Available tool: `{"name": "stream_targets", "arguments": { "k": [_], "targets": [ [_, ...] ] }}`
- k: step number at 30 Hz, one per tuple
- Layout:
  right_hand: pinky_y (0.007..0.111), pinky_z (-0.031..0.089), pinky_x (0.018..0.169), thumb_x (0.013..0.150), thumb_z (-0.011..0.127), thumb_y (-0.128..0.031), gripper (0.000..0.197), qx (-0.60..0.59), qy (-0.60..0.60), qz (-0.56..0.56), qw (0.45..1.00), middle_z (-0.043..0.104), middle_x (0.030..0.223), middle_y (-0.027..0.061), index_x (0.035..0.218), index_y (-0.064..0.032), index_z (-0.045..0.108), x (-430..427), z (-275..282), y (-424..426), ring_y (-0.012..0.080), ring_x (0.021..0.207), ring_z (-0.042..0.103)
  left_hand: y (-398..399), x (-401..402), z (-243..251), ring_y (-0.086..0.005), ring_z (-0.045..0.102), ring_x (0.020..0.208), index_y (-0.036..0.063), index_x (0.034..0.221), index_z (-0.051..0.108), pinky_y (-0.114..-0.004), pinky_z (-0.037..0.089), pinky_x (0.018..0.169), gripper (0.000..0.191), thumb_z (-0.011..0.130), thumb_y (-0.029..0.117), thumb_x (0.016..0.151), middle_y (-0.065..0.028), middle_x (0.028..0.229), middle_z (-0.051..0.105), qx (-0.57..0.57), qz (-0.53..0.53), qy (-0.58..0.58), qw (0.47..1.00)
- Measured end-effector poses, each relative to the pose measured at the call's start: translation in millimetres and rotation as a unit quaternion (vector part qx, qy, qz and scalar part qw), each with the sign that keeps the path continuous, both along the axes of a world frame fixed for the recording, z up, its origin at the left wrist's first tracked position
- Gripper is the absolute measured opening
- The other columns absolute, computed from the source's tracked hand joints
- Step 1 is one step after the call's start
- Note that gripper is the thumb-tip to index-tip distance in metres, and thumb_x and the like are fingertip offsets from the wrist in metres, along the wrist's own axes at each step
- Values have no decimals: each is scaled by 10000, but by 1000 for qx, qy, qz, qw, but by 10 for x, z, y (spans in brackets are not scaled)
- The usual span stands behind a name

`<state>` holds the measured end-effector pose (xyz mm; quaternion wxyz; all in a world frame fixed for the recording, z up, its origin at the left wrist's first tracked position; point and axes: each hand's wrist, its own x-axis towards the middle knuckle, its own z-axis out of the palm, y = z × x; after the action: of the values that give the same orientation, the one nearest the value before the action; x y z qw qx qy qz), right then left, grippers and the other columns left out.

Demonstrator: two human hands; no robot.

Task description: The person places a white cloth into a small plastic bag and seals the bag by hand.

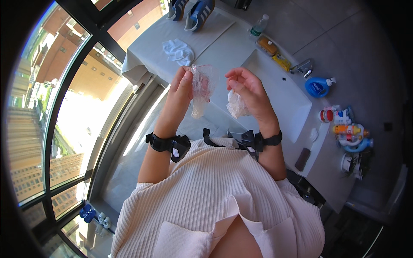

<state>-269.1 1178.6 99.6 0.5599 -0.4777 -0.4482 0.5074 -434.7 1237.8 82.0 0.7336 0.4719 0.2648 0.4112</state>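
Note:
My left hand (183, 85) holds a crumpled clear plastic bag (202, 85) between thumb and fingers, and the bag hangs down beside the palm. A little to the right, my right hand (246, 87) has its fingers bent around the top of a crumpled white wad (237, 104), perhaps tissue or thin plastic. The two hands are apart, raised in front of the sink counter. A white crumpled cloth (179, 51) lies on the counter beyond the left hand. Both wrists wear black straps with small devices.
Right of my hands is a white sink (290, 106) with a metal faucet (303, 67). Along its far edge stand a clear bottle (259, 25), a yellow packet (281, 61) and a blue pump bottle (317, 87). Blue shoes (200, 14) rest on the counter; large windows are at left.

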Motion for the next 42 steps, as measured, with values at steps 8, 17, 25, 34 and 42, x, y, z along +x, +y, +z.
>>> {"name": "stream_targets", "arguments": {
  "k": [8, 17, 25, 34, 42],
  "targets": [
    [194, 448, 665, 876, 597, -129, 131, 44, -65, -53, 995, 588, 811, 12, 929, -24, 538, -21, -71, 5, 57, 753, 559, -70, 69, 3, -111, 566, 760, 2, 1014, 507, -256, 465, 698, 179, 465, 165, 955, -51, 848, 596, 110, -14, 65, 992],
    [196, 437, 666, 885, 601, -187, 176, 18, 6, -16, 1000, 606, 818, 8, 912, -25, 537, -77, 60, -44, 49, 740, 540, -17, 63, 222, -130, 581, 604, 6, 901, 548, -252, 471, 514, 256, 398, 198, 977, -67, 762, 603, 38, 56, 23, 997],
    [200, 447, 654, 863, 629, -191, 193, -20, -49, 58, 997, 587, 745, 2, 843, -9, 566, -204, 201, -215, 64, 693, 559, 41, -40, 350, -133, 528, 527, 20, 878, 519, -263, 426, 452, 247, 389, 205, 978, -63, 700, 565, 41, 83, -25, 995],
    [160, 435, 626, 847, 653, -136, 178, 31, 23, -39, 998, 551, 776, -22, 877, -47, 502, -176, 202, -274, 21, 708, 525, -13, -1, 452, -97, 521, 657, 43, 881, 500, -221, 410, 519, 212, 537, 249, 915, -32, 776, 540, 87, 110, 24, 990],
    [173, 456, 643, 877, 607, -108, 127, 80, 17, -62, 995, 595, 793, 13, 874, -42, 499, -180, 238, -374, 41, 731, 573, -330, -19, 435, -66, 509, 721, 21, 951, 523, -199, 395, 617, 96, 561, 86, 893, -3, 805, 560, 143, -75, 60, 985]
  ]
}}
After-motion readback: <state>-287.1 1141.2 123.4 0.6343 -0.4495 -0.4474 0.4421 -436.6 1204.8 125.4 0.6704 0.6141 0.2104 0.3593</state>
